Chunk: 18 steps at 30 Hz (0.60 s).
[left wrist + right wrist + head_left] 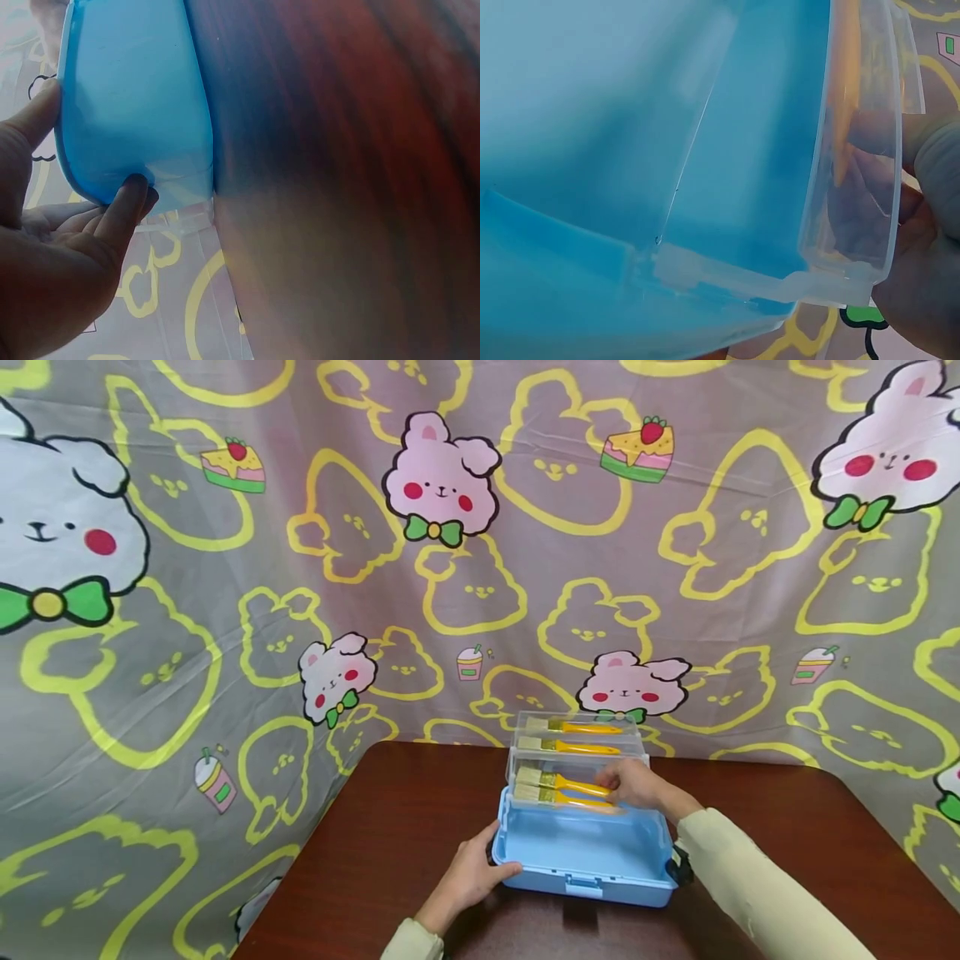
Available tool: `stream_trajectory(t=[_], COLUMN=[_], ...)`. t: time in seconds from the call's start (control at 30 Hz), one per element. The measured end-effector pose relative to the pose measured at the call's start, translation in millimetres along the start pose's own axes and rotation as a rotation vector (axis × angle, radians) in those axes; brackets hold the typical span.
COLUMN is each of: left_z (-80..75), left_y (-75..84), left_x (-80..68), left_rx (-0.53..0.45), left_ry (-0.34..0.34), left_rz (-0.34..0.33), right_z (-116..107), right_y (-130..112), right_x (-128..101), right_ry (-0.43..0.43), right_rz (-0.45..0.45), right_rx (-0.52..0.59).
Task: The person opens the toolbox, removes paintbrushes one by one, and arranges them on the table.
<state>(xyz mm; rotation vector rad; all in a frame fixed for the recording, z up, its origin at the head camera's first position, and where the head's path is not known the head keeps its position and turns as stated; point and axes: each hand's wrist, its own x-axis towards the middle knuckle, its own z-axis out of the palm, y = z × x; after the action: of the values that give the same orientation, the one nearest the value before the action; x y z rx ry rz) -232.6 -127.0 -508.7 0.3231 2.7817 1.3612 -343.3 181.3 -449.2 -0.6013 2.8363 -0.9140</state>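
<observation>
A light blue plastic box (558,881) stands open on a dark wooden table. Two clear trays (577,737) rise stepwise behind it, each holding yellow-handled paintbrushes (558,783). My left hand (472,872) grips the box's front left corner, thumb on the rim and fingers under the wall; the left wrist view shows this hand (71,217) on the blue box (135,97). My right hand (637,785) holds the right end of the lower clear tray. In the right wrist view its fingers (922,247) curl round the clear tray wall (855,150) above the blue box's inside (630,112).
The table (390,827) reaches left and right of the box, with its rounded far corners near the backdrop. A grey cloth (480,568) printed with cartoon bunnies hangs right behind the table and down its left side. A black latch (678,864) sits on the box's right end.
</observation>
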Motion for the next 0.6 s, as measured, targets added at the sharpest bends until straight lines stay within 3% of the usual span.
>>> stream_trajectory(t=[0.27, 0.6], left_z=[1.4, 1.2], left_y=[0.5, -0.1], left_x=[-0.6, 1.5], left_rx=[0.001, 0.006], left_ry=[-0.009, 0.0], left_rz=[-0.017, 0.003], right_z=[-2, -19], right_y=[-2, -11], right_x=[-4, -6], right_ry=[-0.002, -0.027], right_rz=[-0.004, -0.008], right_rx=[0.015, 0.008])
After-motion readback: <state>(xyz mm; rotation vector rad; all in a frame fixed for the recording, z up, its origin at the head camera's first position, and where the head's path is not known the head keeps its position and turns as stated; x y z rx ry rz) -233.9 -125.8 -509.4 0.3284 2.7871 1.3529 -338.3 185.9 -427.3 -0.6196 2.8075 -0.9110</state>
